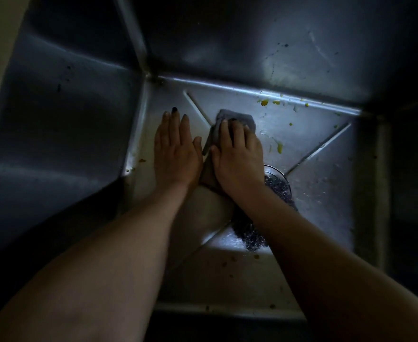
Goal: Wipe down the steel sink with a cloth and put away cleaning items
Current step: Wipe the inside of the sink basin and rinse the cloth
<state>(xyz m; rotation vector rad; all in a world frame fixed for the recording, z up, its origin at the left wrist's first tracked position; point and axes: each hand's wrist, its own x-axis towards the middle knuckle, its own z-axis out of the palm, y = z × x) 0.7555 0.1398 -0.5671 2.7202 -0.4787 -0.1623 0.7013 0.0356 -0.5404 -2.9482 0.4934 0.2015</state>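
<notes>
Your right hand (236, 156), grip flat, pins small grey folded cloth (237, 118) on deep steel sink (301, 124) floor, just beyond round drain (277, 180), scrubbing yellow specks. Left hand (175, 146) open, empty, bracing beside cloth.

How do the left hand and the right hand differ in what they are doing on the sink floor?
The left hand lies flat and bare on the steel with fingers spread; the right hand presses down on a grey cloth. The left hand sits nearer the sink's left wall; the right hand sits beside the drain. Both rest palm down inside the sink.
</notes>
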